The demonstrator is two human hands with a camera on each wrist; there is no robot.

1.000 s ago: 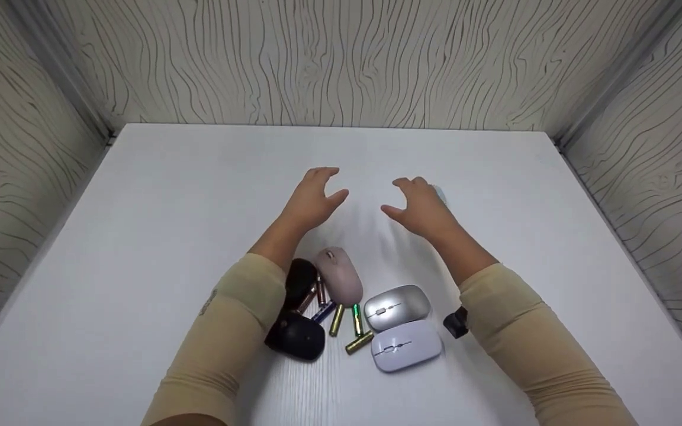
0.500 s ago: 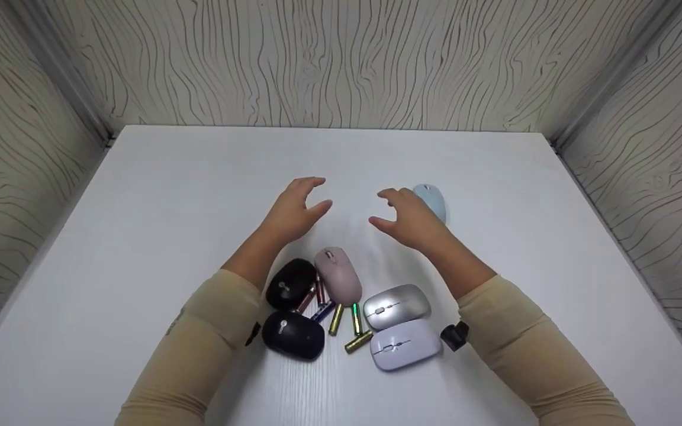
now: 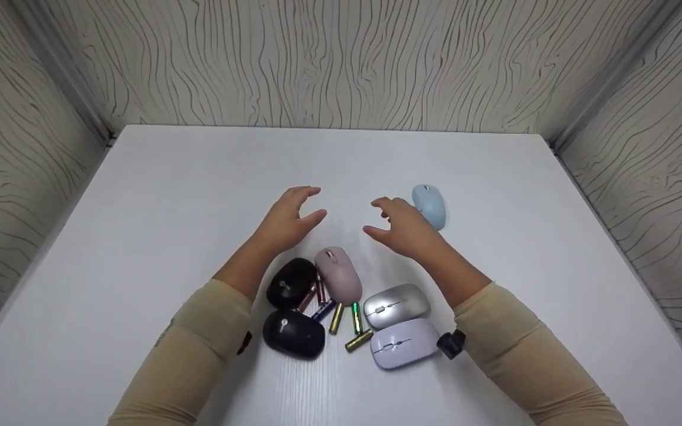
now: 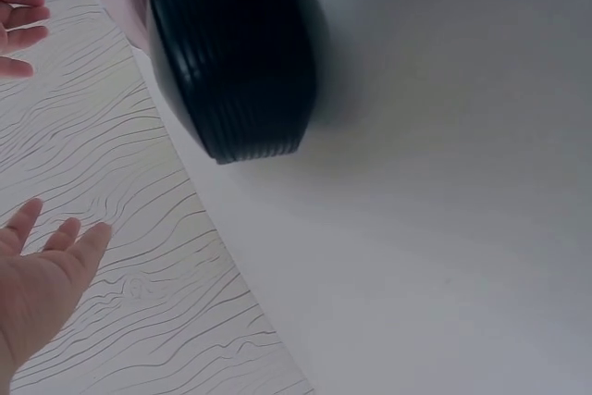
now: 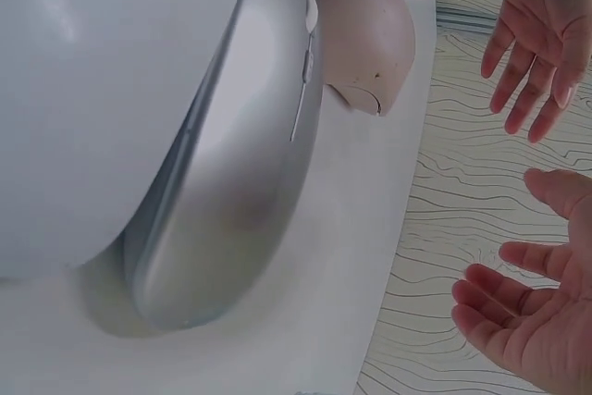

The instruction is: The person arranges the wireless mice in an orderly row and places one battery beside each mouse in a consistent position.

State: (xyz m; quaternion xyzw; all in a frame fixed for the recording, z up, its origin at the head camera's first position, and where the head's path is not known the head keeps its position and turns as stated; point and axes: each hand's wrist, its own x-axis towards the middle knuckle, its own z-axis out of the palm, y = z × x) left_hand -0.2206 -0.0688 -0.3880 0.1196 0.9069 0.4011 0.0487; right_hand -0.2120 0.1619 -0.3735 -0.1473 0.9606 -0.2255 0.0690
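My left hand (image 3: 288,220) hangs over the table, fingers loosely bent and thumb apart, holding nothing. Facing it, my right hand (image 3: 403,229) is likewise relaxed, and it overlaps the edge of a light blue computer mouse (image 3: 431,208) in the head view. Nearest below the hands lies a pink mouse (image 3: 340,277). Two black mice, an upper one (image 3: 290,284) and a lower one (image 3: 295,335), sit left of it. To the right, a silver mouse (image 3: 397,306) lies against a white mouse (image 3: 404,344). The right wrist view shows the right palm (image 5: 546,330) bare.
Between the mice lie several small batteries, including a green one (image 3: 357,318), a blue one (image 3: 324,311) and a gold one (image 3: 359,341). The white table (image 3: 140,236) meets wood-patterned walls (image 3: 341,65) at its back and sides. A black wrist camera (image 3: 452,343) shows beside the right sleeve.
Both hands have drawn back toward the person, the left also moving left. The light blue mouse and the black mice have come into fuller view. The mice and batteries have stayed put.
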